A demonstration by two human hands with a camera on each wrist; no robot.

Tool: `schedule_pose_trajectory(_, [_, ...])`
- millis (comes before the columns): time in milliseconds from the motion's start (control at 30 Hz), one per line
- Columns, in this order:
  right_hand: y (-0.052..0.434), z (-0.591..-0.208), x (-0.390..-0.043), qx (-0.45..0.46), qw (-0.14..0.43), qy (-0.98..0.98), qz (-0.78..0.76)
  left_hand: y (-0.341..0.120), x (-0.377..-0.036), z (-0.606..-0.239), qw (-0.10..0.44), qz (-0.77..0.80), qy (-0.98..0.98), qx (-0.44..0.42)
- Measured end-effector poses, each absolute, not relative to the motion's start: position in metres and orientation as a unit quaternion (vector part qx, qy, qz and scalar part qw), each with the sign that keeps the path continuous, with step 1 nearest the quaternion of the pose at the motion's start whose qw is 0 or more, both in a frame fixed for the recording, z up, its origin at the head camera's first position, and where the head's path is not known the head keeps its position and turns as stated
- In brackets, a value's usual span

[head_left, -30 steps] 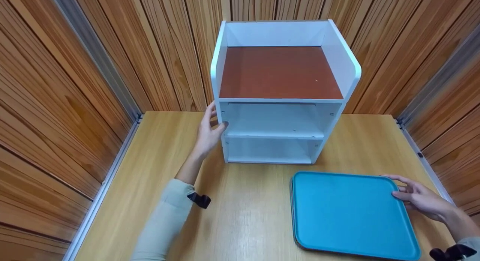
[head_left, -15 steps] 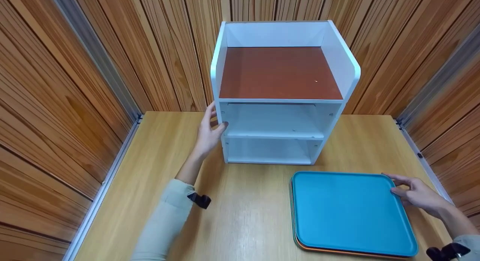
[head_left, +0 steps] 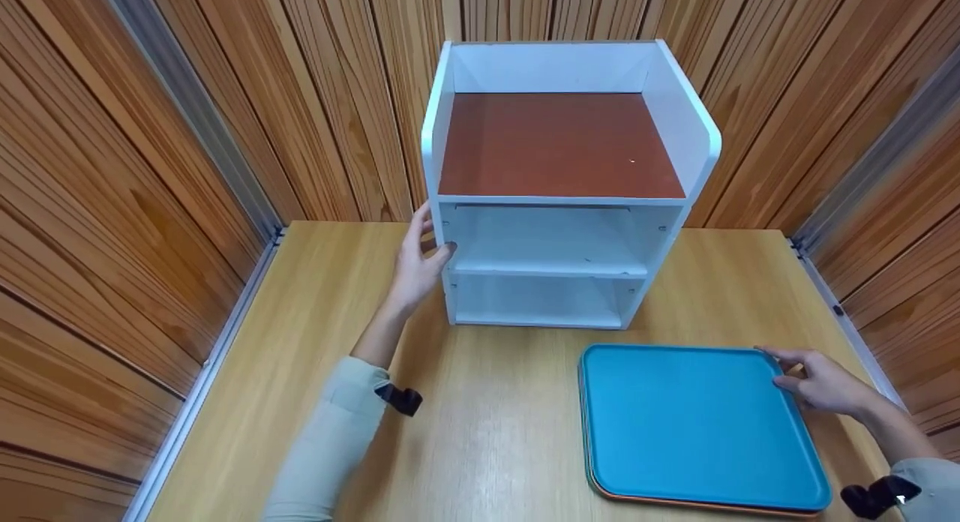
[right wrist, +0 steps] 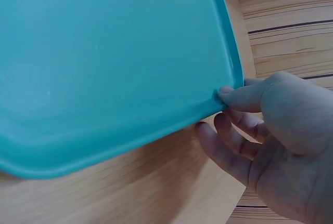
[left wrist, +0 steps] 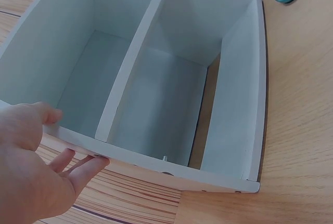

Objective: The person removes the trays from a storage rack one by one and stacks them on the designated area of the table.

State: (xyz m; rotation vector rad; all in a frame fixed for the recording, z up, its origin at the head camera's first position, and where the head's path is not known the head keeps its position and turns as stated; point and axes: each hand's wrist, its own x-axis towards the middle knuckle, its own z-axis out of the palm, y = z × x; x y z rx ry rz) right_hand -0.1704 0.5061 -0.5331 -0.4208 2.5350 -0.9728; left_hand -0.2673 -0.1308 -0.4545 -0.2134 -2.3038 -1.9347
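Observation:
A small white shelf unit [head_left: 551,202] with a reddish-brown top board stands against the back wall. My left hand [head_left: 420,263] grips its left side panel, thumb around the front edge and fingers along the outside; the left wrist view shows this grip close up. On the table's right side lies a blue tray [head_left: 697,424], topmost in a stack, with an orange tray [head_left: 637,499] showing as a thin rim underneath. At the blue tray's far right corner, my right hand [head_left: 829,383] pinches the rim, thumb on top, as the right wrist view [right wrist: 291,130] also shows.
Wood-patterned walls enclose the wooden table [head_left: 510,432] on the left, back and right. Metal rails [head_left: 202,379] run along the table's sides. Inside the unit, a middle shelf [head_left: 551,273] divides the space into two open compartments.
My right hand has shifted slightly left together with the blue tray. More of the orange rim shows along the stack's front edge. My left hand and the shelf unit have stayed put.

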Motion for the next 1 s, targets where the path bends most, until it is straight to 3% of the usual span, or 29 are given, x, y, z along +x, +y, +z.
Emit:
schedule_pose_trajectory(267, [0.503, -0.534, -0.171, -0.124, 0.239, 0.900, -0.343, -0.132, -0.268, -0.453, 0.060, -0.642, -0.761, -0.068])
schedule_pose_trajectory(667, [0.504, -0.538, -0.171, -0.118, 0.246, 0.894, -0.356, -0.132, -0.269, -0.454, 0.066, -0.635, -0.766, -0.069])
schedule_pose_trajectory(867, [0.503, -0.526, -0.175, -0.094, 0.285, 0.887, -0.352, -0.135, -0.268, -0.451, 0.061, -0.621, -0.777, -0.078])
schedule_pose_trajectory(1000, [0.500, -0.510, -0.179, -0.070, 0.277, 0.895, -0.341, -0.138, -0.264, -0.446, 0.067, -0.608, -0.786, -0.088])
